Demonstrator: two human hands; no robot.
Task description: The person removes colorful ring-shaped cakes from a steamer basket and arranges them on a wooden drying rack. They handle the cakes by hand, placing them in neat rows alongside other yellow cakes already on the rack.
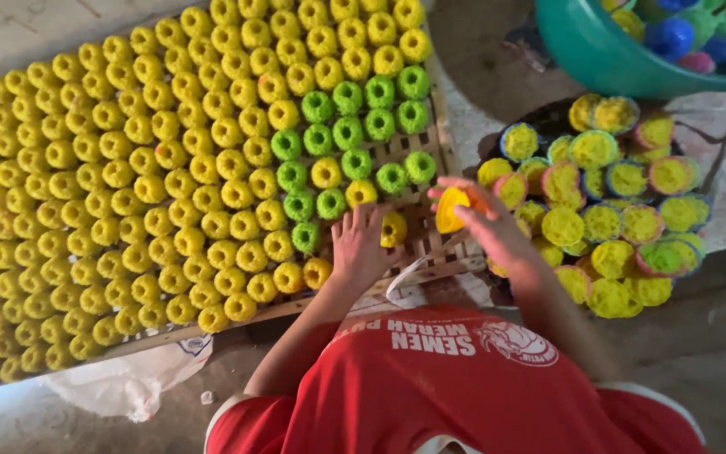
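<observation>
My left hand lies flat, fingers spread, on a woven bamboo tray, its fingertips at a yellow ring-shaped noodle cake. My right hand holds a small yellow mould cup tilted just above the tray's right edge. Rows of several yellow cakes cover the tray, with a patch of green cakes near its right side.
A pile of coloured mould cups filled with yellow strands lies on the ground to the right. A teal plastic basin with empty cups stands at top right. A white plastic bag lies under the tray's near edge.
</observation>
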